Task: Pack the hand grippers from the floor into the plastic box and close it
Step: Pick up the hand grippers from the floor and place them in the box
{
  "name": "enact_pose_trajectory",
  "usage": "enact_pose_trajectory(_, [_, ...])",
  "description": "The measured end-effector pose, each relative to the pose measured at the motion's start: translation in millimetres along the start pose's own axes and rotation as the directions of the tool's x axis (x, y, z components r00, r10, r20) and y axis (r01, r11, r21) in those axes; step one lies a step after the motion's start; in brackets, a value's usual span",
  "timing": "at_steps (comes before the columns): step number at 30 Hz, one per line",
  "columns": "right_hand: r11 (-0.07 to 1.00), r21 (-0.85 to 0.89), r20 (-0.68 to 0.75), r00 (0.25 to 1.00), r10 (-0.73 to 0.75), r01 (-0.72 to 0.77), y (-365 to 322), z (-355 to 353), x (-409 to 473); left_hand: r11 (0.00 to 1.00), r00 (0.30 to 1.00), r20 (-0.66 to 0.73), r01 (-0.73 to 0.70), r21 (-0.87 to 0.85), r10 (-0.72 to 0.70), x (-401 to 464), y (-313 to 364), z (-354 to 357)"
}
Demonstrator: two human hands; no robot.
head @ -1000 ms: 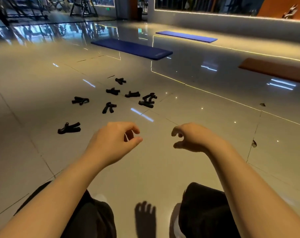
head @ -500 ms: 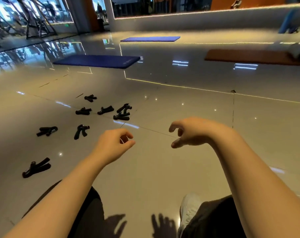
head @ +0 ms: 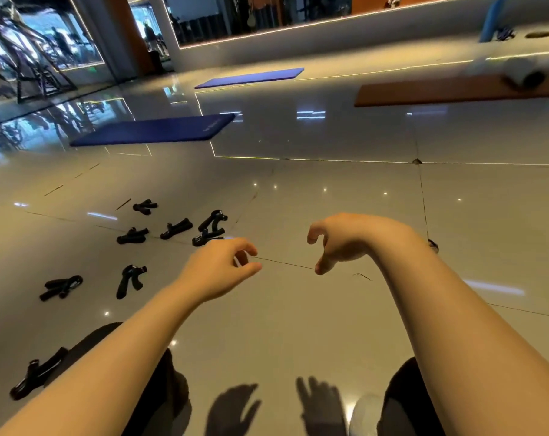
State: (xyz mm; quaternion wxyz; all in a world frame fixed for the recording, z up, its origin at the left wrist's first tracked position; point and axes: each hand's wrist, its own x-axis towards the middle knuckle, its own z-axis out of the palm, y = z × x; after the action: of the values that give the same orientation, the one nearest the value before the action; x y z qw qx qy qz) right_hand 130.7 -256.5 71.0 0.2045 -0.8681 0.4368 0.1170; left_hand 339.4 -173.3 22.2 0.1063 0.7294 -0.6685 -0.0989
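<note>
Your left hand (head: 218, 270) and right hand (head: 342, 240) hung above the floor (head: 298, 325), each grip loosely curled, holding nothing. The grippers (head: 175, 228) lay scattered far left; a blurred roll (head: 523, 73), perhaps a towel, sat far right.

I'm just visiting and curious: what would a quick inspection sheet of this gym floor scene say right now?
Surface: glossy tiled floor, reflecting ceiling lights.
Job's things: eight black hand grippers scattered on the floor at left, two of them overlapping; plastic box not seen.
Clutter: nothing seen.
Grippers: left hand and right hand held over the floor, fingers loosely curled, holding nothing.
Cables: nothing seen.
Surroundings: two blue mats, an orange mat, gym machines behind glass at far left.
</note>
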Motion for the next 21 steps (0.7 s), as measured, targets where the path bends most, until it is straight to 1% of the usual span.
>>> enact_pose_trajectory(3, [0.999, -0.029, 0.058, 0.998, 0.034, -0.033, -10.0, -2.1, 45.7, 0.997, 0.996, 0.047, 0.075, 0.016, -0.076, 8.7, -60.7, -5.4])
enact_pose_trajectory(5, [0.996, -0.070, 0.098, 0.993, 0.062, -0.056, -17.1, -3.2, 72.4, 0.995, 0.994, 0.083, 0.072, 0.068, -0.077, 16.4, -83.8, -16.1])
enact_pose_trajectory(6, [0.992, -0.108, 0.122, 0.990, 0.071, -0.058, -25.3, -5.1, 91.8, 0.997, 0.995, 0.073, 0.059, 0.051, -0.062, 21.5, -96.2, -24.3])
enact_pose_trajectory(9, [0.979, -0.199, 0.167, 0.983, 0.082, -0.048, -55.8, -11.3, 143.0, 0.994, 0.999, -0.024, 0.039, -0.097, -0.042, 35.8, -130.2, -51.3])
enact_pose_trajectory(10, [0.976, -0.215, 0.166, 0.983, 0.079, -0.042, -66.8, -12.7, 158.9, 0.996, 0.998, -0.040, 0.034, -0.077, -0.038, 38.8, -143.0, -58.8])
enact_pose_trajectory(12, [0.969, -0.247, 0.158, 0.985, 0.064, -0.023, -90.4, -14.8, 188.6, 0.995, 0.998, -0.036, 0.063, 0.077, -0.060, 45.9, -173.1, -69.2])
enact_pose_trajectory(14, [0.963, -0.270, 0.155, 0.987, 0.039, 0.005, -116.2, -14.0, 215.0, 0.985, 0.998, -0.038, 0.063, 0.162, -0.058, 55.4, -200.1, -76.1])
enact_pose_trajectory(18, [0.957, -0.273, 0.153, 0.987, -0.058, 0.098, -170.0, -16.8, 259.4, 0.987, 1.000, -0.006, 0.031, 0.160, -0.031, 73.9, -248.6, -93.0])
enact_pose_trajectory(21, [0.948, -0.291, 0.123, 0.987, -0.101, 0.133, -212.5, -33.4, 292.0, 0.985, 0.998, -0.003, 0.055, 0.166, -0.055, 80.7, -294.8, -108.2])
